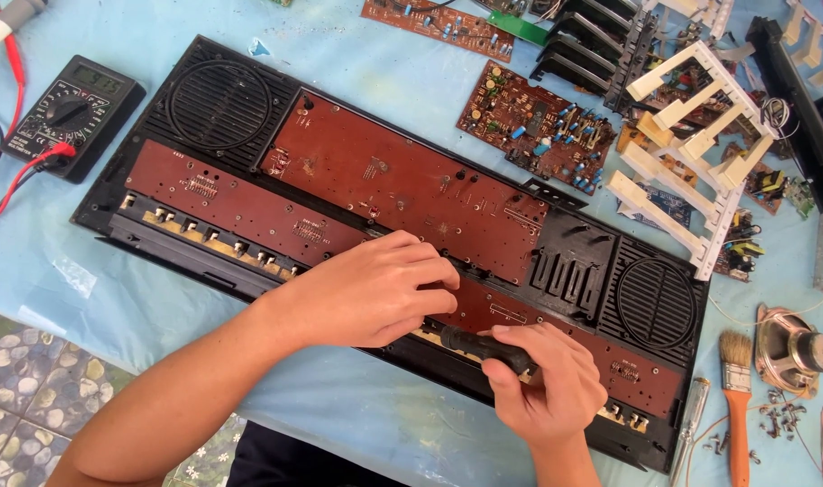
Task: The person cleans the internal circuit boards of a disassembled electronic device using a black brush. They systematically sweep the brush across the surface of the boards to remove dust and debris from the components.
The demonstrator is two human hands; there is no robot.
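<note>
We see the left hand (375,290) curled flat on the red circuit board (402,194) in the open black keyboard case (146,239), steadying it, while the right hand (547,383) pinches a black-handled screwdriver (479,344) near the case's near edge. Parts crowd the far right; the near surface (357,424) lies open.

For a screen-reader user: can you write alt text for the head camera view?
Two bare hands work on an opened black keyboard case with brown circuit boards: the right hand grips a black-handled tool, the left hand rests over its tip. A multimeter and paintbrush lie nearby.
</note>
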